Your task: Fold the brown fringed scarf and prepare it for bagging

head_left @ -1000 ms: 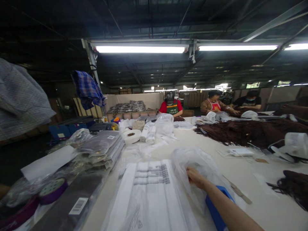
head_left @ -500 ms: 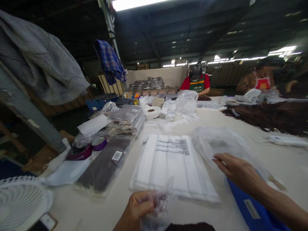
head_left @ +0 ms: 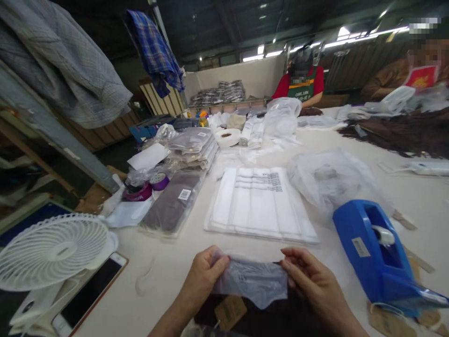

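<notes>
My left hand (head_left: 202, 280) and my right hand (head_left: 310, 280) each pinch one end of a small clear plastic bag (head_left: 250, 282), stretched between them at the near table edge. Under the bag lies a dark brown item (head_left: 280, 318) with a brown paper tag (head_left: 230, 311). Just beyond the hands sits a stack of white printed plastic bags (head_left: 257, 203). A blue tape dispenser (head_left: 375, 250) stands right of my right hand.
A white fan (head_left: 52, 250) and a phone (head_left: 89, 295) lie at the near left. Packed dark items (head_left: 173, 206), purple tape rolls (head_left: 159, 181), a crumpled clear bag (head_left: 333, 180) and brown hair bundles (head_left: 403, 133) cover the table (head_left: 431, 196). Other people work at the far side.
The view has tilted down. My right hand left the crumpled clear bag and came back to the near edge; both hands now hold the small clear bag stretched between them.
</notes>
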The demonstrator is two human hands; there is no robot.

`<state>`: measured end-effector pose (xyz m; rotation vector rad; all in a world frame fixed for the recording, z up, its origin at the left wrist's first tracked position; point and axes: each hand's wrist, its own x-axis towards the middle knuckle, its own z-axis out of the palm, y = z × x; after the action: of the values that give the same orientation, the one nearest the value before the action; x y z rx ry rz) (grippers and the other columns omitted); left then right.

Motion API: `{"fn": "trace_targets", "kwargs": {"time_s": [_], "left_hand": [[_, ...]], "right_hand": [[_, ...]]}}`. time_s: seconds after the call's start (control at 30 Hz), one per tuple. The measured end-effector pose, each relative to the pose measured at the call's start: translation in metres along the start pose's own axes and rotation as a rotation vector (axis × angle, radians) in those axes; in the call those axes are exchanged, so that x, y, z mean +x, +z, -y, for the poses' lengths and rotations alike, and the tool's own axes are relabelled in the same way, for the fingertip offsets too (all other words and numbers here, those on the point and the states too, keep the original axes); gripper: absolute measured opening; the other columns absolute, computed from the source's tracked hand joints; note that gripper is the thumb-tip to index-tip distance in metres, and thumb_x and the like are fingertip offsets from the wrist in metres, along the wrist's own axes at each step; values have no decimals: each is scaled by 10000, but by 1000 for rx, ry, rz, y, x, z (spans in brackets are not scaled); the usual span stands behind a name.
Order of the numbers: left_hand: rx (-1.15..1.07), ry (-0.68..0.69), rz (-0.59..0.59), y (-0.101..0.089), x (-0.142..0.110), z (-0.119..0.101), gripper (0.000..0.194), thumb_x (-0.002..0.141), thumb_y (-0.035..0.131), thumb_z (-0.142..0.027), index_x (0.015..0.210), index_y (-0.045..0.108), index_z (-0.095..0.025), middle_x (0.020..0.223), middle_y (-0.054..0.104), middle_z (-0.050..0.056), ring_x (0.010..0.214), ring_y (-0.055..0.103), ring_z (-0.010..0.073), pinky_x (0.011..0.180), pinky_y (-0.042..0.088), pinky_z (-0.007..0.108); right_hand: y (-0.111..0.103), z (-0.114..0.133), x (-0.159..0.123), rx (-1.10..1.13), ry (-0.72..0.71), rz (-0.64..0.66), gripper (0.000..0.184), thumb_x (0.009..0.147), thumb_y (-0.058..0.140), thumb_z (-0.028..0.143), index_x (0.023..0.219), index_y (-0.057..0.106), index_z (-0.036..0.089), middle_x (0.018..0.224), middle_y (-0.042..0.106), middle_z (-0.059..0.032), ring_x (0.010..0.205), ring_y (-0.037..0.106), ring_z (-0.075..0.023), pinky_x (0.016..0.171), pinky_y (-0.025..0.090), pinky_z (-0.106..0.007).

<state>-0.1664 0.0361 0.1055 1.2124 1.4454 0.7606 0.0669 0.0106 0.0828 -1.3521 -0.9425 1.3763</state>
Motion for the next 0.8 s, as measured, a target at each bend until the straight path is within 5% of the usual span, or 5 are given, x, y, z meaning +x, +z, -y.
{"fn": "trace_targets", "kwargs": {"time_s": [0.27,0.43,0.53,0.67,0.8], "left_hand": [[162,38,17,11,-17,30,316,723,499,-456,581,430,-183,571,414,-36,567,393,119,533,307,227],[163,39,34,14,-14,27,294,727,509,-430,582,430,-186,575,414,-37,565,398,119,534,304,224],[141,99,95,14,-16,19,296,756,508,-439,611,461,-186,575,431,-38,542,398,114,515,301,220],[183,192,149,11,-21,7,300,779,492,-444,628,495,-184,531,406,-45,492,364,106,485,272,222],[154,153,70,1,-22,9,309,763,494,-457,616,481,-186,529,368,-50,490,338,102,472,259,219]], "right_hand": [[-9,-20,-26,-570,-165,-171,386,839,419,530,1056,569,248,777,635,-12,679,595,-150,662,497,-262],[-7,-13,-8,-778,-422,117,384,834,474,403,1174,534,235,1138,612,-90,1059,553,-232,922,441,-435],[9,7,6,-712,-318,395,546,776,555,436,1273,457,233,1235,556,-95,1153,483,-245,992,361,-465],[27,28,19,-562,-61,668,408,675,635,291,1073,588,215,917,643,-2,833,567,-153,726,437,-257],[19,27,23,-604,82,759,123,596,567,146,704,621,168,615,551,53,569,459,-78,508,315,-183]]}}
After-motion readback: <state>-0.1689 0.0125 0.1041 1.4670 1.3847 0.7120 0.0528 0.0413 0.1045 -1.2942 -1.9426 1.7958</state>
